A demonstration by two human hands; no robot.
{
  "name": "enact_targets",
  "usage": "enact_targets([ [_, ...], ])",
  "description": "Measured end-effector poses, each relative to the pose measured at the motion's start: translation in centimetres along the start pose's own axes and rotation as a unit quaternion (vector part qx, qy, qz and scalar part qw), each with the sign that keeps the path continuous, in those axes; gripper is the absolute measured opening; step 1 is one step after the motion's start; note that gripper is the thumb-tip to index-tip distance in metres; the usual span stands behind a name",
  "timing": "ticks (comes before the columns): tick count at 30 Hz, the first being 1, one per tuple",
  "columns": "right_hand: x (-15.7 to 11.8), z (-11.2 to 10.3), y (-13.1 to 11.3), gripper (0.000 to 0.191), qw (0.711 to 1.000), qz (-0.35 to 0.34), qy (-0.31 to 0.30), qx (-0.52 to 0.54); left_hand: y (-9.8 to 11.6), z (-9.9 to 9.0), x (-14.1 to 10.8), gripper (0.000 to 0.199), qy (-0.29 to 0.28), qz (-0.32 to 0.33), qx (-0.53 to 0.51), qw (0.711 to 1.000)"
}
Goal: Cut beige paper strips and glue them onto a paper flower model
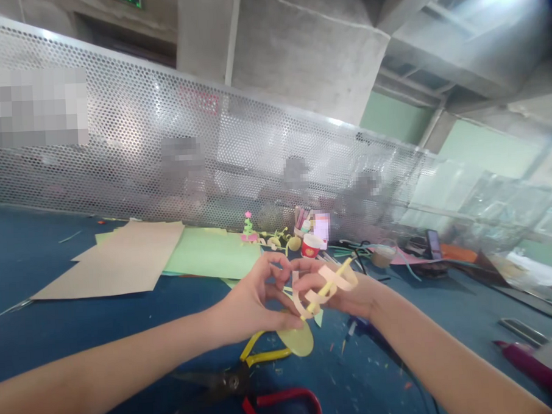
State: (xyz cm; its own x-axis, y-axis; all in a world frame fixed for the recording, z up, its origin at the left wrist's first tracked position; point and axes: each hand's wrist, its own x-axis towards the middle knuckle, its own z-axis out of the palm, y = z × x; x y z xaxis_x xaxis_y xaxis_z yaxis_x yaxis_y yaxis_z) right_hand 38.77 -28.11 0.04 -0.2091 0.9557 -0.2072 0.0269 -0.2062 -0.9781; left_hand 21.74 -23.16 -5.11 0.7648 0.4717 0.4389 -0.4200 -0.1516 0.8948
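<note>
Between my hands is a small paper craft: a yellow paper stick (328,288) with a curled pale pink paper strip (338,279) winding around it, above a round yellow paper disc (298,341). My left hand (256,293) is closed, its thumb at the stick's lower end by the disc. The fingers of my right hand (348,298) pinch the pink strip, close to my left fingertips; the strip partly hides them. Below lies a pair of scissors (232,381), spread apart, with one yellow and one red handle.
Brown paper sheets (123,259) and green paper (214,252) lie at left. A paper tree with a pink star (248,228) and a red cup (310,246) stand behind. A purple glue gun (527,358) lies right, a phone (433,244) beyond. A perforated metal screen (131,134) borders the table.
</note>
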Motion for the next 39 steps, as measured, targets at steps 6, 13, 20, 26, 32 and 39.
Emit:
enact_targets([
  [6, -0.5, 0.2, 2.1, 0.014, 0.991, -0.071, 0.040, 0.101, 0.5, -0.6, 0.3, 0.041, 0.032, -0.048, -0.046, 0.997],
  [13, -1.7, 1.1, 3.0, 0.020, 0.983, -0.131, 0.122, 0.050, -0.1, -1.1, 0.5, 0.030, 0.043, -0.099, -0.060, 0.992],
  [20, -2.3, 2.6, 3.1, 0.019, 0.965, -0.175, 0.194, 0.013, -0.3, -0.7, 0.8, 0.023, 0.064, -0.102, -0.077, 0.990],
  [26, -2.2, 3.4, 3.7, 0.023, 0.955, -0.178, 0.234, 0.033, -0.4, -0.7, 0.7, 0.019, 0.071, -0.099, -0.078, 0.990],
  [32, -1.9, 3.9, 4.0, 0.022, 0.954, -0.176, 0.238, 0.046, -1.1, -0.8, 0.7, 0.018, 0.083, -0.102, -0.054, 0.990],
  [39, -1.1, 3.3, 4.9, 0.024, 0.944, -0.188, 0.270, 0.004, -1.5, -0.9, 0.5, 0.017, 0.071, -0.082, 0.028, 0.994],
])
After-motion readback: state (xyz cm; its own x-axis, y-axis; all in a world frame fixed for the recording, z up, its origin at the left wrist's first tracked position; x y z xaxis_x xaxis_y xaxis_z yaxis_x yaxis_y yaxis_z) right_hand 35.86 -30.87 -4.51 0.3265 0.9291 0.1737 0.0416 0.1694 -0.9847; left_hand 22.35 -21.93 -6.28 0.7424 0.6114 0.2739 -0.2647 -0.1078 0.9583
